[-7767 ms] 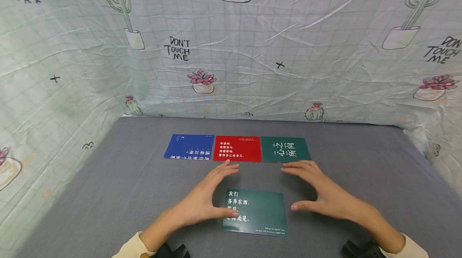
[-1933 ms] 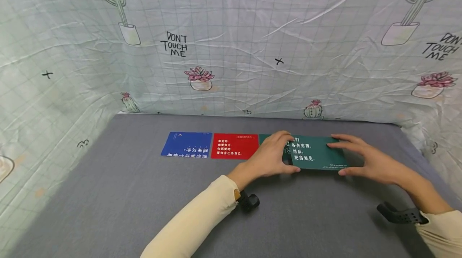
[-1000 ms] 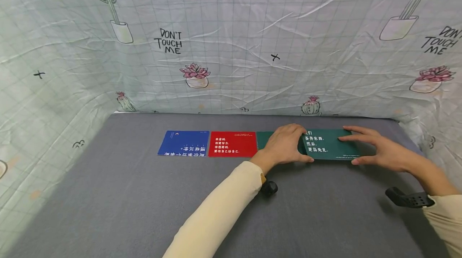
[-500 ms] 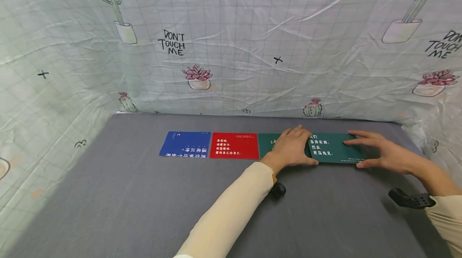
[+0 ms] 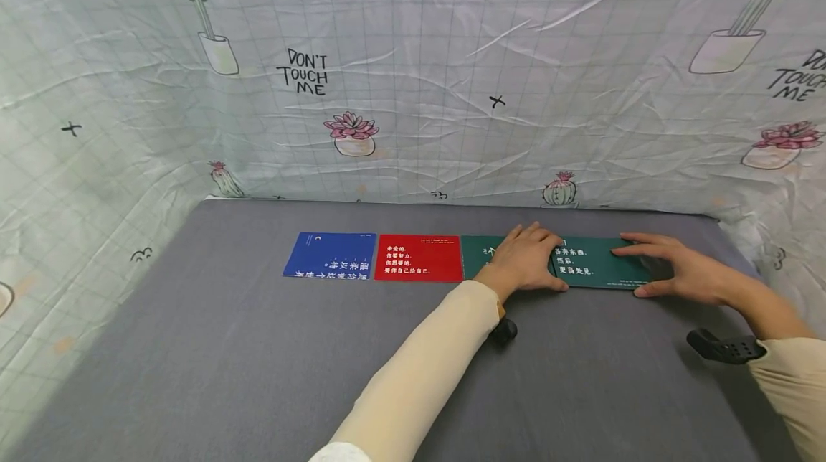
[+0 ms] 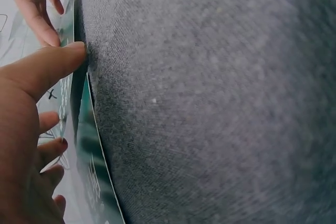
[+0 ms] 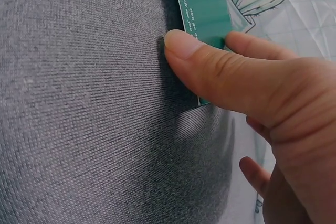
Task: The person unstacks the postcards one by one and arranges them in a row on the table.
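Note:
Between thumb and fingers, my left hand [image 5: 525, 261] grips the left side of a green postcard [image 5: 594, 261] with white writing. My right hand [image 5: 693, 272] holds the same postcard by its right end; in the right wrist view the thumb is at its near edge and a fingertip at its far edge. To its left, a second green postcard [image 5: 479, 257] lies partly hidden under my left hand. A red postcard [image 5: 419, 257] and a blue postcard [image 5: 332, 255] continue the row leftward. In the left wrist view, the held postcard [image 6: 67, 30] appears slightly above the cloth.
Grey cloth [image 5: 258, 361] covers the table. A pale fabric backdrop [image 5: 413, 53] printed with cacti rises behind the row and along both sides. Black wrist devices sit on the left wrist [image 5: 505, 331] and right wrist [image 5: 725, 347].
The held green postcard lay near the front between both hands at first. Both hands took hold of it, carried it forward and right to the row's right end, and lowered it slightly.

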`<act>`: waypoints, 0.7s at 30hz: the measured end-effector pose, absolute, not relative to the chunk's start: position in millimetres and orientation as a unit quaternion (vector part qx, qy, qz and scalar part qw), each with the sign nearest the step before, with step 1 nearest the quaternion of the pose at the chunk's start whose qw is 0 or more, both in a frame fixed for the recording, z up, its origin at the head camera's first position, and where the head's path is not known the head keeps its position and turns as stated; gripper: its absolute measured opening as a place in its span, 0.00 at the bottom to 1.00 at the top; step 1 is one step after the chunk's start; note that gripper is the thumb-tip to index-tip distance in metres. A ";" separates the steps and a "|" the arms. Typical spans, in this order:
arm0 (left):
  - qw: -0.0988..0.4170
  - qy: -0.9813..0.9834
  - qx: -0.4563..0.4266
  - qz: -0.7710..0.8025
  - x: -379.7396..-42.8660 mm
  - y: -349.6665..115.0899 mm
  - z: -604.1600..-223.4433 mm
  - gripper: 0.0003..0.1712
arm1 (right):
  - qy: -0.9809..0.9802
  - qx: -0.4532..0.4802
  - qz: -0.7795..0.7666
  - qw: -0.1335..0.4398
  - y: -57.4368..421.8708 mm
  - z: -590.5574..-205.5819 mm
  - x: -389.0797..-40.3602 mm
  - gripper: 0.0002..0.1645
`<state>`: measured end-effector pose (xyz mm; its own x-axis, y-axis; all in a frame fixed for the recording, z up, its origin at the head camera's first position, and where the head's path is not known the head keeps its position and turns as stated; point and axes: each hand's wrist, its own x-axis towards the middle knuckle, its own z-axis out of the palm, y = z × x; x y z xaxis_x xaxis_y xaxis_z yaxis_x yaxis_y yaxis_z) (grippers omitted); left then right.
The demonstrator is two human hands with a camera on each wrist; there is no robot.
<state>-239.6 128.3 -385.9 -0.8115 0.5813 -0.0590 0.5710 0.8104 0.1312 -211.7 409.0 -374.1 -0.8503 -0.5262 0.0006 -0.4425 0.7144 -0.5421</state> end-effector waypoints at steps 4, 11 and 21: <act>0.053 0.950 0.305 0.047 -238.7 128.6 -385.4 0.43 | 0.921 -0.267 -0.273 0.074 411.7 -378.1 -213.2 0.39; 0.055 0.948 0.311 0.046 -237.1 128.4 -385.4 0.42 | 0.923 -0.270 -0.266 0.072 413.8 -380.8 -212.6 0.38; 0.058 0.946 0.315 0.041 -237.4 126.3 -386.5 0.41 | 0.923 -0.261 -0.265 0.095 414.8 -381.0 -216.2 0.38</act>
